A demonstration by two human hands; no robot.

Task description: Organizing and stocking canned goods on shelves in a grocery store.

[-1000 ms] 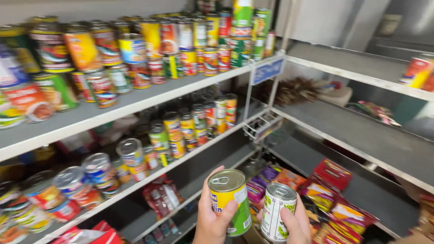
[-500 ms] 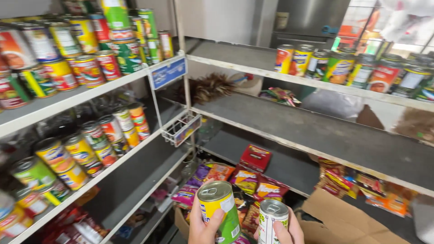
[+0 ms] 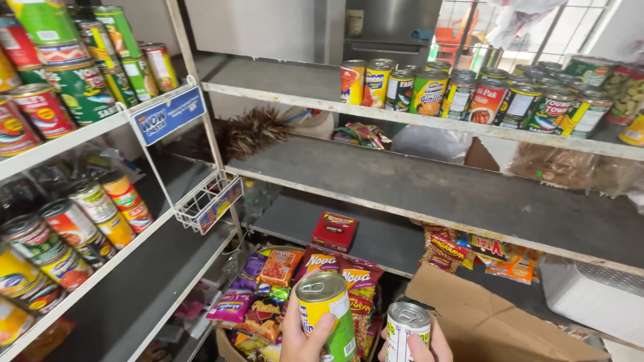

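At the bottom of the head view my left hand (image 3: 302, 338) grips a yellow and green can (image 3: 327, 312), held upright with its silver lid showing. Beside it my right hand (image 3: 422, 345) holds a white-labelled can (image 3: 404, 328), also upright. Both cans hover in front of a box of snack packets (image 3: 282, 281) on the floor level. A grey middle shelf (image 3: 402, 181) stretches ahead of them. The upper right shelf carries a row of cans (image 3: 463, 90).
On the left, white shelves hold several cans (image 3: 74, 221) lying on their sides and more stacked above (image 3: 74, 74). A white wire rack (image 3: 208, 201) with a blue sign hangs on the upright post. A brown cardboard box (image 3: 490, 322) and a white basket (image 3: 594, 295) sit at lower right.
My view has swung right, away from the left can shelves toward the right shelving. Both hands still hold their cans, now lower in the frame.
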